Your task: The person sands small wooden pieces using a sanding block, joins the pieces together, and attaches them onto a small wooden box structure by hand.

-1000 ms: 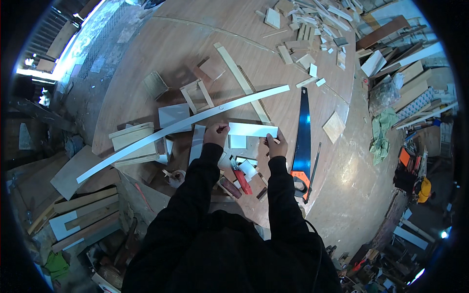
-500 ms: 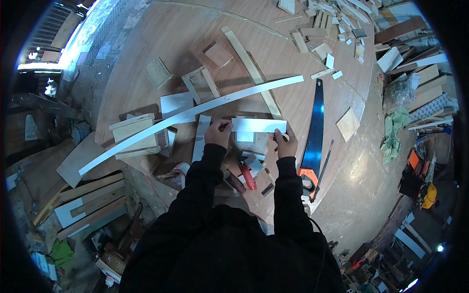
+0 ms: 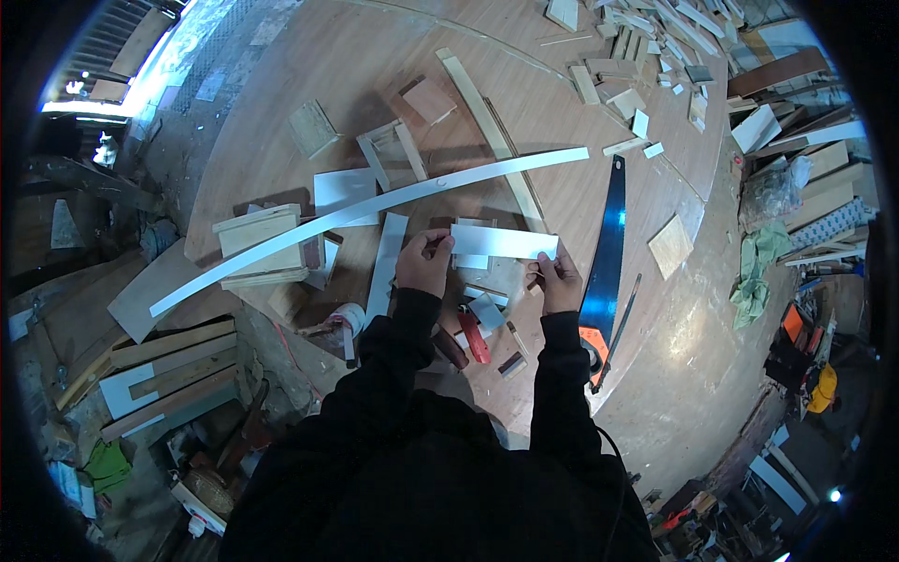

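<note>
Between my two hands a short flat white strip of board (image 3: 503, 241) is held up nearly level above the bench. My left hand (image 3: 425, 265) pinches its left end between thumb and fingers. My right hand (image 3: 558, 281) is closed at its lower right corner, with some fingers hidden behind it. Just beyond lies a long thin white strip (image 3: 384, 201), slanting across box-like wooden pieces. Below the hands are a red-handled tool (image 3: 475, 339), small offcuts and a dark-tipped stick. A handsaw (image 3: 604, 248) with a blue-looking blade and orange handle lies right of my right hand.
The wooden bench top (image 3: 375, 56) carries an open wooden frame (image 3: 391, 155), a long batten (image 3: 492, 136) and a square wood piece (image 3: 670, 246). Offcuts (image 3: 627, 70) pile up at the far right. Boards (image 3: 169, 379) lean at the lower left, and scrap wood lines the right side.
The short white strip has tilted slightly, its right end lower. My right thumb has slid from the strip's face toward its lower edge. The whole view has shifted a little.
</note>
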Demonstrator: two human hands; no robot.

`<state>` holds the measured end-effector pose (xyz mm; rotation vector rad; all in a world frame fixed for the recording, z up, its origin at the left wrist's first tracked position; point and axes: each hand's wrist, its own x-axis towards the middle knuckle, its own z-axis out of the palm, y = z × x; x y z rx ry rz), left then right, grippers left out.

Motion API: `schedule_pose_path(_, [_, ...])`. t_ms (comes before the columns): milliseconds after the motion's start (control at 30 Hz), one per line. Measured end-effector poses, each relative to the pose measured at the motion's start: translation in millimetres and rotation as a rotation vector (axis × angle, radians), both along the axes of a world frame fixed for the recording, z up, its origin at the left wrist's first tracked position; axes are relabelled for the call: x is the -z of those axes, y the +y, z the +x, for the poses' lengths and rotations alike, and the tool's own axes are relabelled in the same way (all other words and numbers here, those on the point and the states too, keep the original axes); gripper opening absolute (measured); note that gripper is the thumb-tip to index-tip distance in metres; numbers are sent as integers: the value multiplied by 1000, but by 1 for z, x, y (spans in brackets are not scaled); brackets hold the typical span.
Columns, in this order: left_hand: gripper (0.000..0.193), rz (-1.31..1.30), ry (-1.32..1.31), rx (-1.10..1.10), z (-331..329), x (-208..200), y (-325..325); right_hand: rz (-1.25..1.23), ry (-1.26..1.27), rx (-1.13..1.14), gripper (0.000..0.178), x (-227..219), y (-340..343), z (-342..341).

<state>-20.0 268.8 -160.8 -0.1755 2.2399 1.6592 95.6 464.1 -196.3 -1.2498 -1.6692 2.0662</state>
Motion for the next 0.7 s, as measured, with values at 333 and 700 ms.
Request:
schedule_pose_path(333, [19, -95, 48, -33, 1, 74, 23, 242, -52, 32, 49, 27, 19, 5])
schedule_pose_path(700, [19, -282, 116, 67, -16, 74, 16, 501, -232, -136, 52, 45, 11, -11])
